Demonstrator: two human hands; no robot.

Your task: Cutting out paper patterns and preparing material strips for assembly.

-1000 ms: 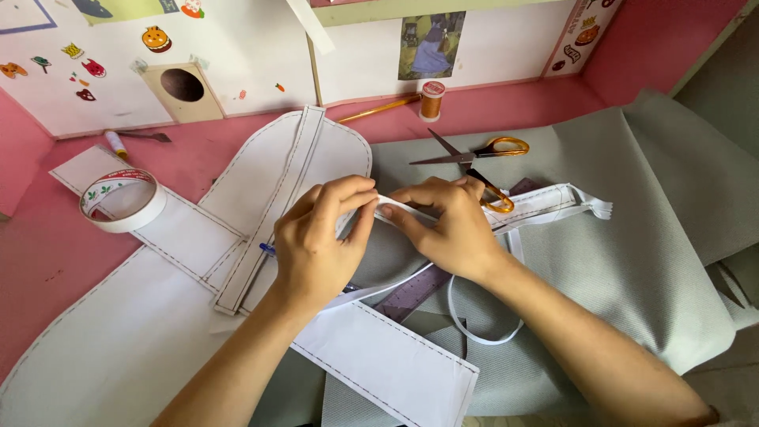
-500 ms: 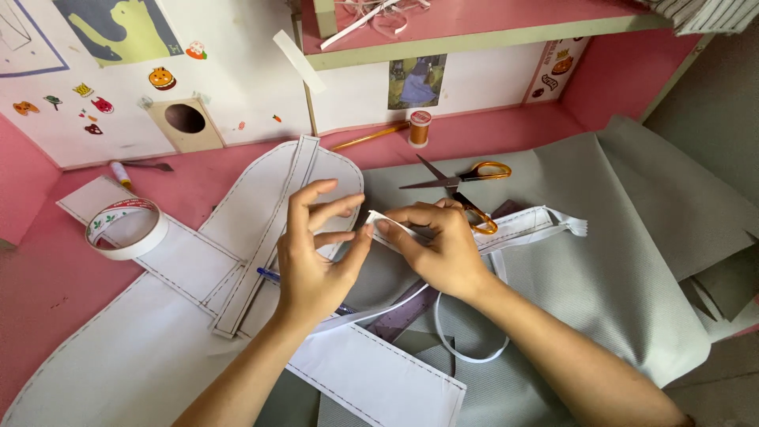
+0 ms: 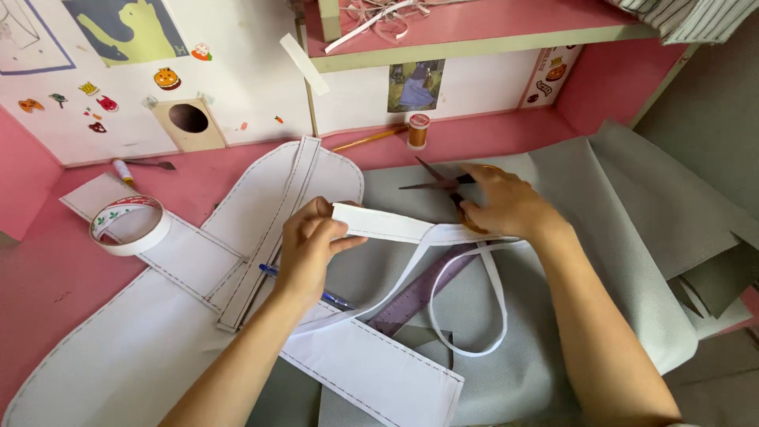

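Paper strip (image 3: 395, 225), white, flat: left hand (image 3: 312, 249) pinches it | right hand (image 3: 506, 202) grips scissors (image 3: 439, 183) on grey fabric (image 3: 632, 229)

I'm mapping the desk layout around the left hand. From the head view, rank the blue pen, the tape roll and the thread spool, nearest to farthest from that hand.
1. Blue pen: just below the left hand, partly under it.
2. Tape roll: out to the left on the pink desk.
3. Thread spool: up and right, by the back wall.

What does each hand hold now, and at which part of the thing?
The left hand pinches the white paper strip at its free end. The right hand lies on the scissors at the handles; a full grip cannot be told.
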